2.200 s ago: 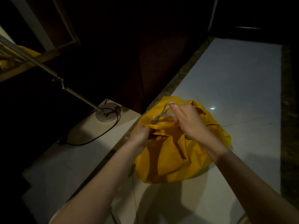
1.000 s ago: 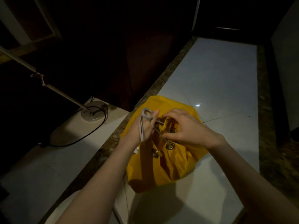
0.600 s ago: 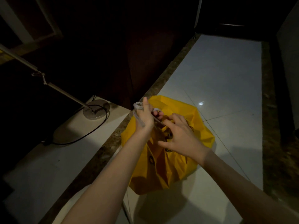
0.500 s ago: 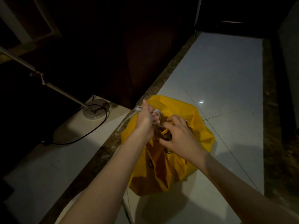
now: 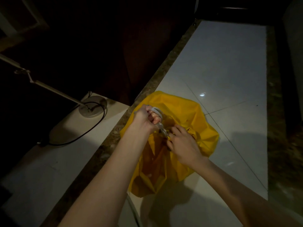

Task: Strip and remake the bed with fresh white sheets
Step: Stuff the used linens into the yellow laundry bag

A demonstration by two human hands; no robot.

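Observation:
A full yellow drawstring bag (image 5: 193, 122) stands on the pale tiled floor (image 5: 229, 71) in a dim room. My left hand (image 5: 145, 117) grips the grey drawstring cord (image 5: 157, 111), which loops over its fingers and runs taut down to the bag's gathered mouth. My right hand (image 5: 183, 145) pinches the bunched yellow fabric at that mouth, right beside the cord. No bed or sheets show in this view.
A floor lamp's round base (image 5: 91, 107) with a slanted pole and a black cable (image 5: 78, 138) sits on the lighter floor at the left. A speckled stone strip (image 5: 157, 76) divides the two floors. Dark furniture fills the upper left.
My left hand has taken up the grey cord, wrapped it over its fingers and pulled it up and left. My right hand stayed at the bag's mouth, which has drawn tighter.

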